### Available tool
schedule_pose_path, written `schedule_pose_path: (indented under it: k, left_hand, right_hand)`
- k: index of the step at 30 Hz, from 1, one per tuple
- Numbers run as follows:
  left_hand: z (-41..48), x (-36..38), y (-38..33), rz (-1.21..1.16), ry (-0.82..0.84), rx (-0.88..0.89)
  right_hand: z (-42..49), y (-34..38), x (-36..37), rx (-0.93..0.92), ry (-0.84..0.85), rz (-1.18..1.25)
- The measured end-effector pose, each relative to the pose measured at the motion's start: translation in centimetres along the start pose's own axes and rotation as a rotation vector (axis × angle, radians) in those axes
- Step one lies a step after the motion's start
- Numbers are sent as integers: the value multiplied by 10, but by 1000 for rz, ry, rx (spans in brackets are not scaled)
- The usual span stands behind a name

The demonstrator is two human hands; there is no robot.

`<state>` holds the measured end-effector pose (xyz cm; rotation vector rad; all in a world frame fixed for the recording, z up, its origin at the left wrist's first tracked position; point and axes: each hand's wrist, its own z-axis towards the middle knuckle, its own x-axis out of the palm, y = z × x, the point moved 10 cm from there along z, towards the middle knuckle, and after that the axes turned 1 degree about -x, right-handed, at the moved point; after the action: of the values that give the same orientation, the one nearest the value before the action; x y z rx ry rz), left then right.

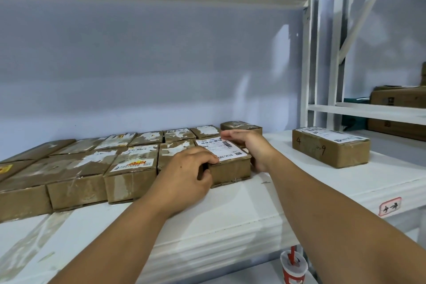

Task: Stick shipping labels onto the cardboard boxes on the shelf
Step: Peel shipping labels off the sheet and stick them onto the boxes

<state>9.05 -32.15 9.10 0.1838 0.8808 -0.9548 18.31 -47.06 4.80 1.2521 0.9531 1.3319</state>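
Note:
A small cardboard box [231,169] stands at the right end of a block of boxes on the white shelf [242,210]. A white shipping label [224,148] with barcodes lies on its top. My left hand [187,172] grips the box's near left corner, fingers over the label's near edge. My right hand [250,145] wraps the box's right side, its fingertips resting on the label's far edge. Further right, a separate labelled box [329,148] stands alone.
Several taped cardboard boxes [76,173] fill the shelf's left and back, some with torn old labels. A white shelf post [309,71] rises at the right, with brown cartons [398,98] on the neighbouring rack. A red paper cup [292,268] stands below the shelf edge.

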Motion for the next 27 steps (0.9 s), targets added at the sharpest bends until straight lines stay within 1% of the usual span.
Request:
schedule_pose_path:
  k: [2, 6, 9, 10, 11, 12, 14, 16, 18, 22, 24, 27]
  left_hand:
    - [1, 1, 1, 0, -3, -3]
    - [1, 3, 5, -1, 1, -23]
    - [1, 4, 6, -1, -9, -38]
    - [1, 3, 5, 1, -18, -42]
    - [1, 2, 4, 9, -24, -43]
    - [2, 1, 4, 17, -27, -43]
    - [2, 1, 3, 25, -22, -40]
    - [2, 1, 3, 36, -18, -45]
    - [2, 2, 5, 44, -15, -47]
    - [2, 4, 6, 55, -9, -29]
    - [2, 4, 6, 65, -14, -22]
    - [2, 7, 7, 54, -6, -19]
  right_hand:
    - [6, -3, 0, 13, 13, -37]
    - [12, -3, 1, -33, 24, -264]
    - [13, 29, -2, -215, -79, -493]
    - [13, 44, 0, -276, -103, -523]
    - [13, 55, 7, -316, -91, -545]
    - [15, 62, 20, -333, -35, -565]
    - [16, 61, 55, -285, 144, -648]
    - [16, 49, 83, -234, 257, -854]
    - [21, 36, 96, -223, 285, -1018]
    - [27, 21, 102, -189, 328, -1119]
    - [31, 28, 91, -236, 255, -1085]
    - [29, 41, 52, -236, 51, -957]
